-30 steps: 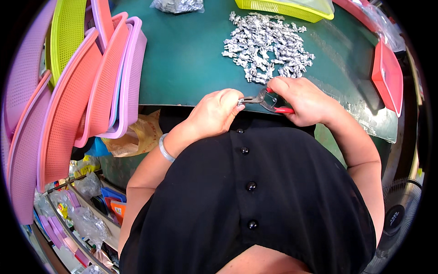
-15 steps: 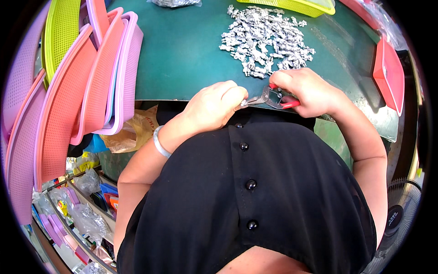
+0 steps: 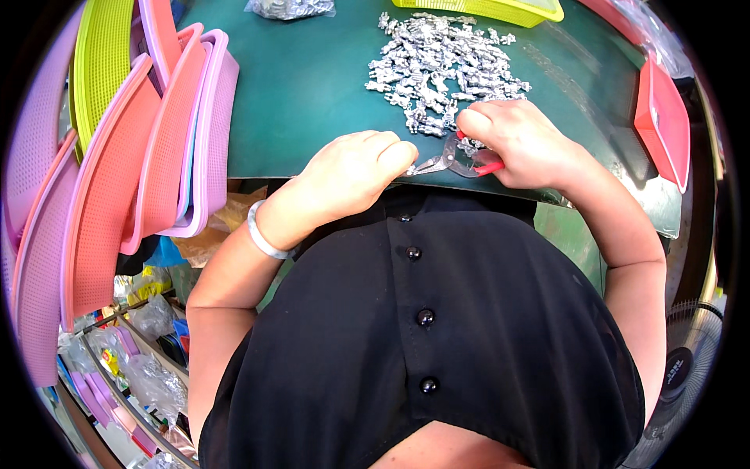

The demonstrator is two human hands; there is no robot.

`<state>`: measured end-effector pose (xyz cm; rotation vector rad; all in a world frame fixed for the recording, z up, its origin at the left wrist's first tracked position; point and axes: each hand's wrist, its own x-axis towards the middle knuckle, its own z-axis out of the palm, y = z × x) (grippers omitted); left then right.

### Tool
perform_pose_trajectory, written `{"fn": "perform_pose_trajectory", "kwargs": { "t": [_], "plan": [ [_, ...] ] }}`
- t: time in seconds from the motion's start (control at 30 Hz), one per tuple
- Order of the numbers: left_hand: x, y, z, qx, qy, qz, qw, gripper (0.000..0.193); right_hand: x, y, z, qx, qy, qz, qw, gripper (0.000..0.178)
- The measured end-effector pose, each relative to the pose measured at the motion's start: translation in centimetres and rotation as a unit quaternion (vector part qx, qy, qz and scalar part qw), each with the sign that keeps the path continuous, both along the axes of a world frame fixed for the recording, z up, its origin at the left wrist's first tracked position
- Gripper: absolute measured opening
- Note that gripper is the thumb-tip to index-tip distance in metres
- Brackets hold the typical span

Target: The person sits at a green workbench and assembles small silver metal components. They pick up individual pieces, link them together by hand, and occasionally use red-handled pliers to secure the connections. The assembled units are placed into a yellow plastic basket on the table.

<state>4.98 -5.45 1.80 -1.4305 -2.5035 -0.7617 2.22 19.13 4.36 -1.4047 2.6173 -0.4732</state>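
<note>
Pliers (image 3: 449,154), red-handled steel, clasped in right hand (image 3: 522,141); left hand (image 3: 349,173) pinches tiny silvery piece (image 3: 411,170), seemingly mid-work. Upper centre, silver metal figurines (image 3: 431,98) lie loose.

I saw both arms (image 3: 612,215) bent, elbows (image 3: 223,301) flared, wrists (image 3: 279,223) angled inward. The left hand (image 3: 355,168) was tightly curled, thumb (image 3: 398,158) on top; near it, the right hand (image 3: 516,142) curled more loosely, thumb and fingers (image 3: 506,173) apart.

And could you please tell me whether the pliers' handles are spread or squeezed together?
Spread: the red handles stand apart in the right hand, with a gap showing between them.
</note>
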Motion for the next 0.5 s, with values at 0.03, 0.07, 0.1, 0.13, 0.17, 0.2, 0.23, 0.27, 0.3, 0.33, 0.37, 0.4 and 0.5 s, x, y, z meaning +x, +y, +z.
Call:
{"fn": "perform_pose_trajectory", "kwargs": {
  "t": [0.03,0.07,0.1,0.13,0.17,0.2,0.23,0.27,0.3,0.33,0.37,0.4,0.5],
  "plan": [
    [0.0,0.0,0.0,-0.002,0.001,0.001,1.000,0.022,0.0,0.0,0.0,-0.002,0.002,-0.001,1.000,0.030],
    [-0.1,0.0,0.1,-0.005,0.002,0.003,1.000,0.023,0.0,0.0,0.0,-0.004,0.004,-0.002,1.000,0.030],
    [-0.1,0.0,0.1,0.008,0.000,0.004,1.000,0.023,0.0,0.1,0.0,-0.004,0.003,-0.005,1.000,0.030],
    [-0.2,0.2,0.2,0.020,-0.002,0.006,1.000,0.024,-0.1,0.2,0.0,-0.005,0.002,-0.008,1.000,0.031],
    [-0.3,0.3,0.3,0.032,-0.003,0.008,0.999,0.024,-0.2,0.2,0.0,-0.006,0.001,-0.011,1.000,0.031],
    [-0.4,0.4,0.3,0.041,-0.001,0.009,0.999,0.024,-0.3,0.3,-0.1,-0.015,0.008,-0.008,1.000,0.031],
    [-0.6,0.5,0.2,0.050,0.002,0.010,0.999,0.024,-0.4,0.4,-0.2,-0.025,0.014,-0.006,1.000,0.031],
    [-0.7,0.5,0.2,0.059,0.005,0.012,0.998,0.025,-0.4,0.5,-0.2,-0.034,0.020,-0.004,0.999,0.031],
    [-0.8,0.5,0.4,0.053,0.000,0.009,0.999,0.024,-0.4,0.5,-0.1,-0.033,0.038,-0.003,0.999,0.031],
    [-0.8,0.5,0.6,0.048,-0.005,0.006,0.999,0.024,-0.4,0.5,0.0,-0.031,0.054,-0.003,0.998,0.032],
    [-0.8,0.5,0.7,0.043,-0.010,0.004,0.999,0.024,-0.4,0.5,0.1,-0.029,0.071,-0.002,0.997,0.032],
    [-0.9,0.4,0.7,0.036,-0.012,0.002,0.999,0.023,-0.4,0.5,0.2,-0.026,0.083,-0.008,0.996,0.032],
    [-1.0,0.3,0.7,0.018,-0.026,0.006,0.999,0.022,-0.5,0.7,0.3,-0.032,0.111,-0.017,0.993,0.031]
  ]
}}
